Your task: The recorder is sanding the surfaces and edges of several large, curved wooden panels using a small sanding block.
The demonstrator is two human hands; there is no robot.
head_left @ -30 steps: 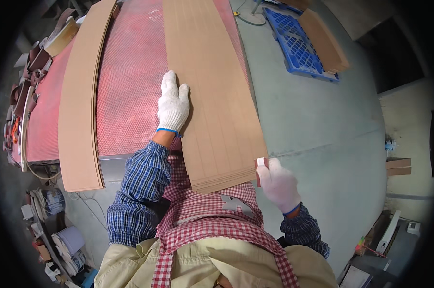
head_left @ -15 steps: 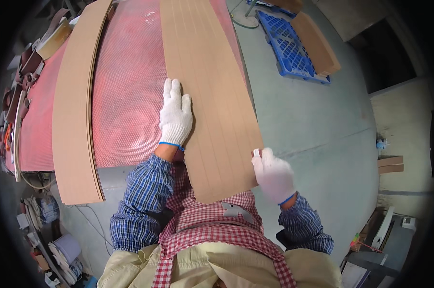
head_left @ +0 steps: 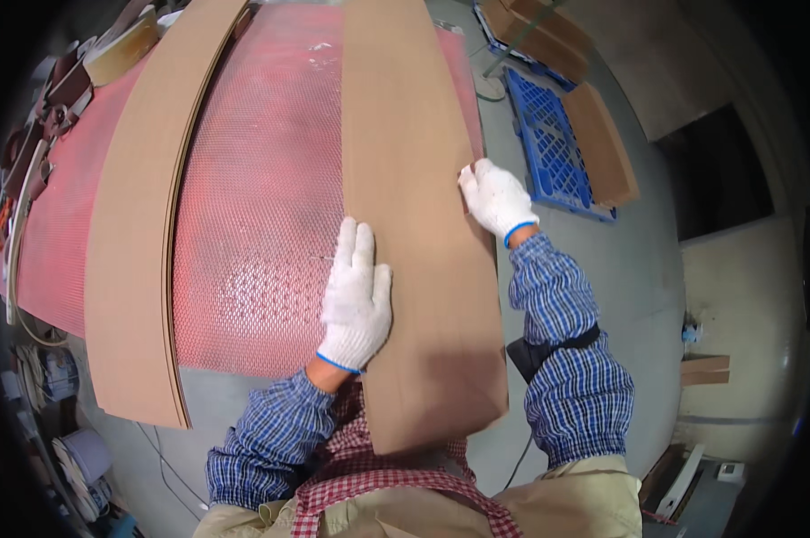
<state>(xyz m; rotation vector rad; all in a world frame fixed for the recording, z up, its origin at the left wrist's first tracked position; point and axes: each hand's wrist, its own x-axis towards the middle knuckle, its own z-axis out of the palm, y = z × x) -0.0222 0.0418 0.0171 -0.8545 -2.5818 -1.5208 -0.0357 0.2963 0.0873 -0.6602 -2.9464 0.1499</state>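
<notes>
Both gloved hands on brown board

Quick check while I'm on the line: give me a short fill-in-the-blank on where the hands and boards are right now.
1. The left hand lies flat on the long brown board, its glove coloured ____.
2. The right hand holds that board at its ____ edge.
3. The board lies on a mesh table coloured ____.
4. The blue crate stands on the ____.

Missing words: white; right; red; floor
</notes>
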